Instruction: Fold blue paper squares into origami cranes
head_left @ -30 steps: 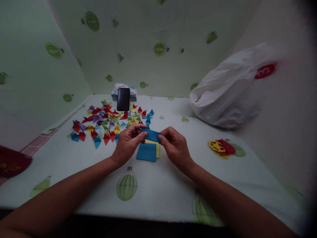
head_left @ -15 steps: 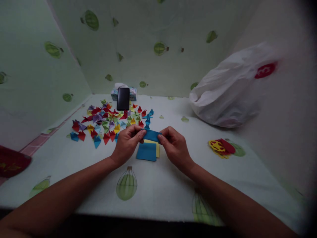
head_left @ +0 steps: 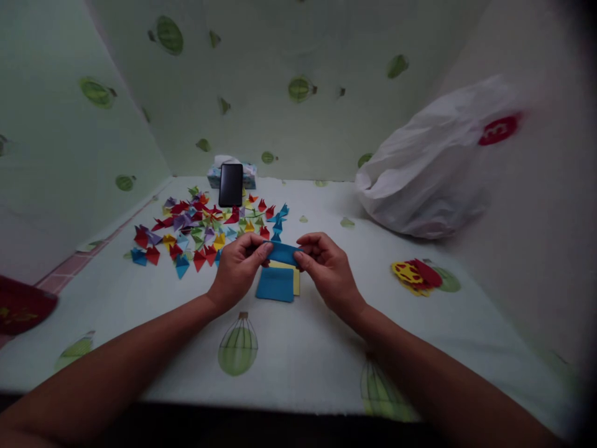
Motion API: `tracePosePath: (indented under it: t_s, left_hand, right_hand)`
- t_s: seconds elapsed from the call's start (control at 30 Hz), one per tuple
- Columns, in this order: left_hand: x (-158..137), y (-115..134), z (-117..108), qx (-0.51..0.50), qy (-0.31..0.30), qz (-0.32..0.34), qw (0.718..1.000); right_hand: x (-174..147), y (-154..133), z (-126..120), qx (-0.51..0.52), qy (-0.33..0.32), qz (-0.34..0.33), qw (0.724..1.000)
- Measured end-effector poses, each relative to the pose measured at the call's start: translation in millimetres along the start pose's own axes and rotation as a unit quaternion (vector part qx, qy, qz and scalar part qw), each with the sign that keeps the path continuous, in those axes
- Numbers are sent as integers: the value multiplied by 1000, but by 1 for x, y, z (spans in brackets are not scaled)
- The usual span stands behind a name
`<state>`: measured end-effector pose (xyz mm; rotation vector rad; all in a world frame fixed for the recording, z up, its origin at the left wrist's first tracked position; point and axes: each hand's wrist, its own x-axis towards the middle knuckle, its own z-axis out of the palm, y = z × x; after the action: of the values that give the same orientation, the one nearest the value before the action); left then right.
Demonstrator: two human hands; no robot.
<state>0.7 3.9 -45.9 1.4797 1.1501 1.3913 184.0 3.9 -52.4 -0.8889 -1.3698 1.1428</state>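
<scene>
From my remote station, I note the white tablecloth with green balloon prints [head_left: 177, 379] nearest the camera. On it lies a flat blue square of paper [head_left: 275, 286], partly covering a pale yellow paper square [head_left: 297, 284]. Just above these, I find a folded blue paper strip [head_left: 283, 253], held clear of the cloth between both hands. The left hand [head_left: 237, 267] grips its left end between thumb and curled fingers; the right hand [head_left: 330, 270] has its right end at the thumb, other fingers bent and partly hidden. Well to the right lie red and yellow cut-outs [head_left: 407, 272]. Farther off, I record scattered multicoloured folded-paper pieces [head_left: 199, 260], then a black phone [head_left: 231, 185] leaning against a patterned tissue box [head_left: 250, 177].
</scene>
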Motion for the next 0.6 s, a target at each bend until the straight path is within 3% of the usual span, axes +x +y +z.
tracePosePath:
  t_s: [0.27,0.6]
  left_hand:
    - [-1,1,1,-4,4,13,1000]
    - [5,-6,-3,28,-64,-12,997]
  right_hand:
    - [3,4,-4,11,-14,33,999]
    - [4,-2,-8,-199,-10,-87,976]
